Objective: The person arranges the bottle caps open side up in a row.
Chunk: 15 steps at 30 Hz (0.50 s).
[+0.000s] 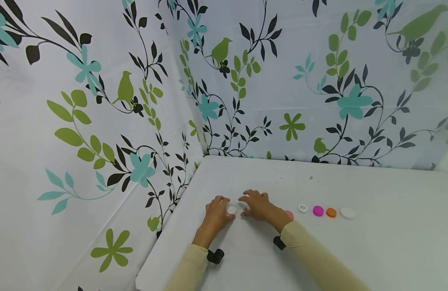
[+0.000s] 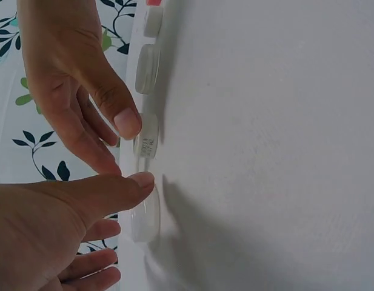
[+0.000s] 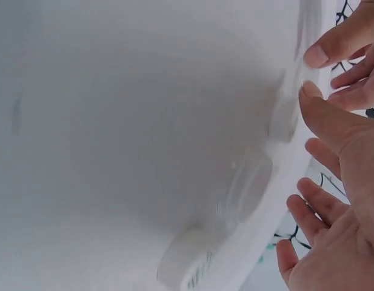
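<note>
White cap (image 1: 232,209) pinched by both hands on white table (image 1: 373,250); floral curtains (image 1: 82,121) behind.

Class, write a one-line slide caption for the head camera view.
Two hands, left hand and right hand, meet over a white cap on a white table beside a row of coloured caps.

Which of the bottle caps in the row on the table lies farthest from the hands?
The plain white cap at the right end of the row. It lies beyond the orange cap and the magenta cap, farthest from the right hand.
</note>
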{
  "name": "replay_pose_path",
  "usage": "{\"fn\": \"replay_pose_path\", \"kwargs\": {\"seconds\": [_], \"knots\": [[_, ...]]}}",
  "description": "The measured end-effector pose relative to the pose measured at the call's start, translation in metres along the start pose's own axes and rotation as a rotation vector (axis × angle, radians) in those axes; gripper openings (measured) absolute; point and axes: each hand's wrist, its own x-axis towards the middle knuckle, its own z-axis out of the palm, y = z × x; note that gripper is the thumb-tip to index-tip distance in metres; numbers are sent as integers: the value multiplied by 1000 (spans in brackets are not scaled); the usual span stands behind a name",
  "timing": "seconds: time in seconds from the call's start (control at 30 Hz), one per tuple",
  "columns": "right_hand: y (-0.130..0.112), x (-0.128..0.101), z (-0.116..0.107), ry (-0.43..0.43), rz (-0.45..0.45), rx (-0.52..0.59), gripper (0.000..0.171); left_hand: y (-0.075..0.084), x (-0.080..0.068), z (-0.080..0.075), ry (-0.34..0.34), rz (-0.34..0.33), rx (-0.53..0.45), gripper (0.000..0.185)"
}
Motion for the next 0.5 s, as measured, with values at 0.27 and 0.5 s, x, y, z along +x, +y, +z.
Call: {"fn": "replay_pose_path", "kwargs": {"seconds": [0.27,0.5], "knots": [[11,-6,-8,-20,-7,-3,40,15,6,2,-78,75,-59,41],[19,-6,4,18,-11,30,26,26,11,11,-60,77,-52,30]]}}
